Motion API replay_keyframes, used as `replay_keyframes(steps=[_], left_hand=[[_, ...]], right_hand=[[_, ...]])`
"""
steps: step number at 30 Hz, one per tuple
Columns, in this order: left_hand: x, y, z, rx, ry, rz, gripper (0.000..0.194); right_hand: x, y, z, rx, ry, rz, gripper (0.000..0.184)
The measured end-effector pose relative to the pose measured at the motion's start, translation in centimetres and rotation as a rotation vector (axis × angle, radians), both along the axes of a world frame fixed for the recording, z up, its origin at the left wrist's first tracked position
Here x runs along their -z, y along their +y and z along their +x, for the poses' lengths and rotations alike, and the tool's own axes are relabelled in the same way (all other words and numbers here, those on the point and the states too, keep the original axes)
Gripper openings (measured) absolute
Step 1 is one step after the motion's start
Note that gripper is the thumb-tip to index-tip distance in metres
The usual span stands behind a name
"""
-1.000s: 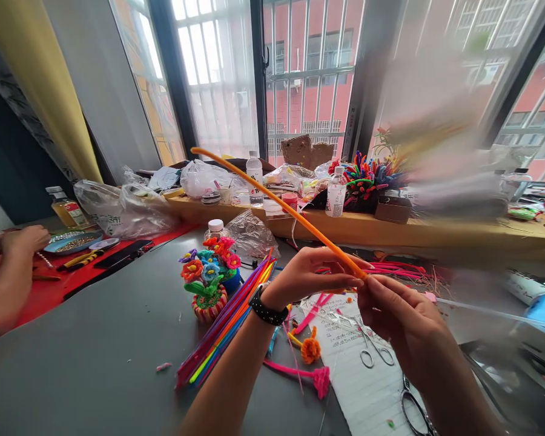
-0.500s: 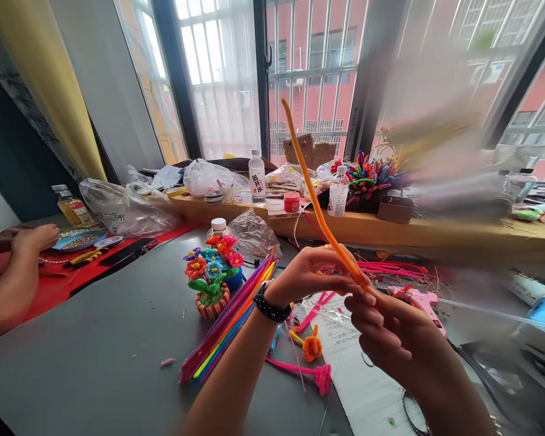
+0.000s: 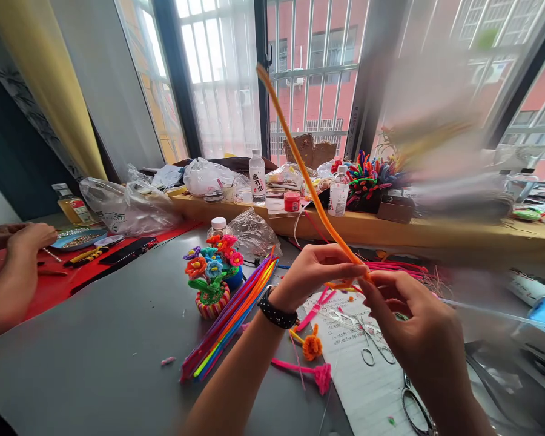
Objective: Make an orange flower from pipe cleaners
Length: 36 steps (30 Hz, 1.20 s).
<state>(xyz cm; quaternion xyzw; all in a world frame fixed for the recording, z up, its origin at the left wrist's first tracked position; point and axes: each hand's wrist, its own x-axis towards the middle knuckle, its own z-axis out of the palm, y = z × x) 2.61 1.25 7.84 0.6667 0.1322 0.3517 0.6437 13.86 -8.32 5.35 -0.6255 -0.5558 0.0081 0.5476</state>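
Note:
An orange pipe cleaner (image 3: 306,178) rises up and to the left from between my two hands, its far end in front of the window. My left hand (image 3: 315,272), with a black watch (image 3: 277,307) at its wrist, pinches the lower part. Close against it, my right hand (image 3: 409,309) grips the bottom end with thumb and forefinger. Part of an orange loop shows just beneath my left fingers. On the table below lie an orange pipe-cleaner flower (image 3: 312,346) and a pink one (image 3: 322,378). A bundle of coloured pipe cleaners (image 3: 229,321) rests left of my left forearm.
A pot of pipe-cleaner flowers (image 3: 211,297) stands behind the bundle. Scissors (image 3: 367,356) lie on a printed sheet (image 3: 349,387), with larger scissors (image 3: 415,409) nearer. At far left, another person's hands (image 3: 31,235) work over a red mat (image 3: 86,260). Bottles (image 3: 257,178) line the sill.
The pipe cleaner's free end has swung up and left. My right hand has turned and shifted its fingers at the lower end, uncovering the scissors. My left hand has barely moved.

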Motion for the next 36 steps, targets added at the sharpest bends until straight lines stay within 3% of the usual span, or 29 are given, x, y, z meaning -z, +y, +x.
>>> replay_keyframes(steps=[2, 5, 8, 10, 12, 16, 20, 24, 27, 31, 36], left_hand=[[0.2, -0.1, 0.3, -0.002, 0.026, -0.027, 0.018], [0.4, 0.0, 0.7, 0.000, 0.066, -0.034, 0.023], [0.4, -0.2, 0.5, -0.019, 0.209, 0.067, 0.028], [-0.1, -0.8, 0.2, -0.049, 0.317, 0.217, 0.029], [-0.7, -1.7, -0.2, -0.108, 0.265, 0.400, 0.025], [-1.4, -3.4, -0.6, -0.424, 0.067, 0.852, 0.017], [-1.0, -3.7, -0.3, -0.592, 0.137, 1.107, 0.018], [-0.3, -3.6, 0.2, -0.665, 0.132, 1.094, 0.015], [0.0, -3.7, 0.6, -0.722, 0.097, 1.072, 0.016], [0.2, -3.8, 0.8, -0.692, 0.080, 1.064, 0.021], [0.1, -3.8, 0.7, -0.572, 0.063, 1.084, 0.024]], right_hand=[[0.2, 0.0, 0.1, 0.085, -0.174, 0.095, 0.017], [0.6, 0.3, 1.1, 0.081, -0.269, 0.136, 0.016], [0.6, 0.4, 2.6, 0.126, -0.369, 0.159, 0.017], [0.2, 0.3, 3.6, 0.205, -0.491, 0.204, 0.016], [-0.3, 0.0, 4.4, 0.247, -0.621, 0.259, 0.015], [-1.2, -0.8, 4.7, 0.178, -0.749, 0.299, 0.015], [-1.5, -1.6, 3.7, 0.156, -0.623, 0.272, 0.016], [-1.4, -2.0, 2.6, 0.147, -0.231, 0.146, 0.024], [-1.4, -2.0, 2.1, -0.020, 0.133, 0.012, 0.030], [-1.5, -1.7, 1.3, -0.111, 0.406, -0.011, 0.025], [-1.2, -1.3, 1.1, -0.106, 0.461, 0.057, 0.020]])
